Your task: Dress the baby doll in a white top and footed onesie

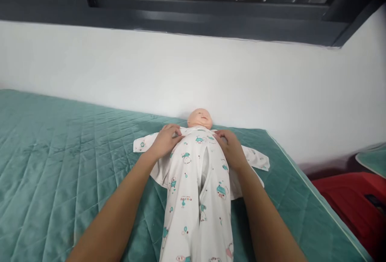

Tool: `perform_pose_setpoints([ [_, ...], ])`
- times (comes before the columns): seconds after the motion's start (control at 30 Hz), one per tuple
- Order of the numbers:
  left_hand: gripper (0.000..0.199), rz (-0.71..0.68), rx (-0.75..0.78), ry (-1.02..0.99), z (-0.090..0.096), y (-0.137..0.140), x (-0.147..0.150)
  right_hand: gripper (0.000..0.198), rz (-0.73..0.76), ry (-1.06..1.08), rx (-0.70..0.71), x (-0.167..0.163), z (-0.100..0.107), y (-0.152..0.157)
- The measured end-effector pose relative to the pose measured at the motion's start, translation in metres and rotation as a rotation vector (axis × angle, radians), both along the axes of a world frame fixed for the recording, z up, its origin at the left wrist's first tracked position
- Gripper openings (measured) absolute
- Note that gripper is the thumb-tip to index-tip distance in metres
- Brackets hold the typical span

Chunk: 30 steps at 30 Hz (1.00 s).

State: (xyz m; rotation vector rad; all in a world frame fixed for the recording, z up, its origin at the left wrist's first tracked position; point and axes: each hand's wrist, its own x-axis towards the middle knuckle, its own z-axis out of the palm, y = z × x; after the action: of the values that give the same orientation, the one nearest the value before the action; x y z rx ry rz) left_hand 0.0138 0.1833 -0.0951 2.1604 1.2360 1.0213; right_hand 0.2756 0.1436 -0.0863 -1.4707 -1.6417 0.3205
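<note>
A baby doll (200,118) lies on its back, its head towards the wall. White printed baby pants (196,181) cover its body and stretch towards me, with a slit down the middle. Under them a white baby shirt (256,158) is spread, its sleeves out to both sides. My left hand (167,139) grips the top edge of the pants on the left, thumb and fingers bent together. On the right side of that edge, my right hand (228,145) is closed in the same way. The doll's arms and legs are hidden by the cloth.
A green quilted bed cover (90,165) lies under everything. Behind it rises a white wall (135,69), with a dark-framed barred window (187,12) above. A red object (356,197) stands beyond the bed's right edge.
</note>
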Motion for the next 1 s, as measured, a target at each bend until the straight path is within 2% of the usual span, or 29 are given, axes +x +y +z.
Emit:
perform_pose_setpoints([
  [0.13, 0.01, -0.028, -0.071, 0.075, 0.002, 0.0, -0.001, 0.027, 0.1, -0.016, -0.097, 0.005, 0.003, -0.002],
  [0.23, 0.014, -0.022, -0.102, 0.052, 0.005, -0.001, 0.002, 0.024, 0.166, -0.002, -0.175, 0.009, 0.007, -0.003],
  [0.37, 0.019, 0.049, -0.136, -0.052, 0.006, -0.004, 0.004, 0.02, 0.242, -0.01, -0.247, 0.017, 0.011, -0.004],
  [0.5, 0.021, 0.14, -0.17, -0.12, 0.004, -0.002, 0.005, 0.018, 0.296, -0.067, -0.261, 0.022, 0.011, -0.002],
  [0.6, 0.022, 0.229, -0.112, -0.112, 0.002, -0.002, 0.009, 0.021, 0.222, -0.088, -0.22, 0.02, 0.007, 0.0],
  [0.8, 0.025, 0.364, -0.058, -0.008, -0.007, -0.002, 0.016, 0.026, -0.096, -0.175, -0.149, 0.005, 0.0, 0.005],
  [0.9, 0.029, 0.268, 0.037, 0.05, -0.015, 0.0, 0.014, 0.023, -0.102, -0.059, -0.057, -0.001, -0.005, 0.006],
  [1.0, 0.045, 0.134, 0.181, 0.25, -0.022, -0.004, 0.007, 0.025, -0.014, 0.016, 0.027, -0.002, -0.011, 0.004],
])
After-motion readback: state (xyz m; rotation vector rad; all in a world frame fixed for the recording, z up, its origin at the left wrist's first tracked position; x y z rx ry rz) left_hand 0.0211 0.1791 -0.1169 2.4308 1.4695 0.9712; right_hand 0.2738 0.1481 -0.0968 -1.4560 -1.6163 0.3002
